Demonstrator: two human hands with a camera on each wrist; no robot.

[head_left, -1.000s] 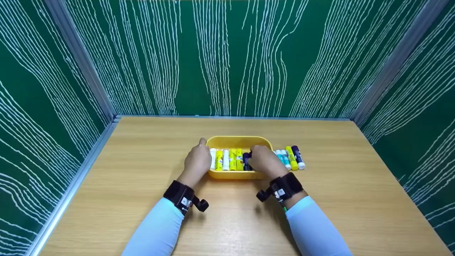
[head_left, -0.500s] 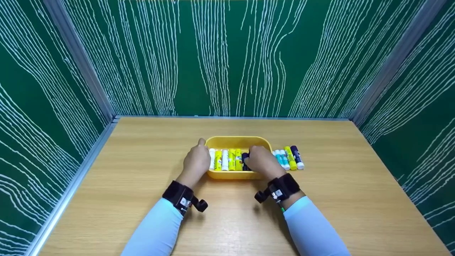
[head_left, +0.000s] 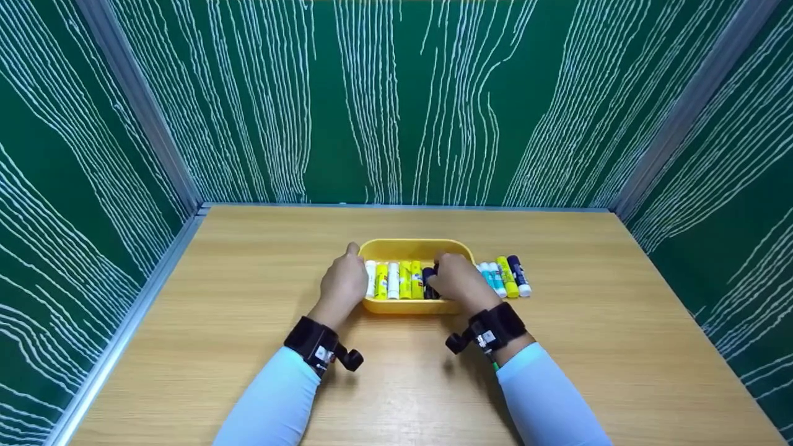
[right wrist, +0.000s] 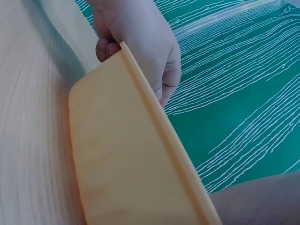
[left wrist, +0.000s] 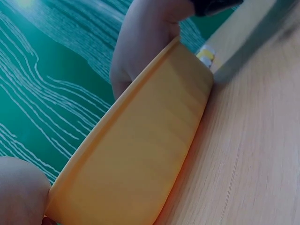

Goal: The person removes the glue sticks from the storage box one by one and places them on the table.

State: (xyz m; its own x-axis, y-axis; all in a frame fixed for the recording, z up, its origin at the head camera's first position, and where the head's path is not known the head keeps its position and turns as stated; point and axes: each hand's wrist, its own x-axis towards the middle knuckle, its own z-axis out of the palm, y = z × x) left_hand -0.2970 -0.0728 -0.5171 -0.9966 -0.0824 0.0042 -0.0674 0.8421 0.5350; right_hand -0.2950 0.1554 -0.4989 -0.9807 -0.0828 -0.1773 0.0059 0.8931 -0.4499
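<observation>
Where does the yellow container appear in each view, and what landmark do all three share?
Head: yellow container, just below centre.
Left wrist: yellow container, slanting from bottom left to upper right.
Right wrist: yellow container, slanting from above centre to the bottom edge.
Shared landmark: white-streaked green wall.

Tube labels (head_left: 417, 279): no legible txt/nos.

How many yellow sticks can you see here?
4. In the yellow tub: one yellow stick between two white sticks, and two more side by side. The last is on the table, right of the tub. The right hand may hide more.
</observation>
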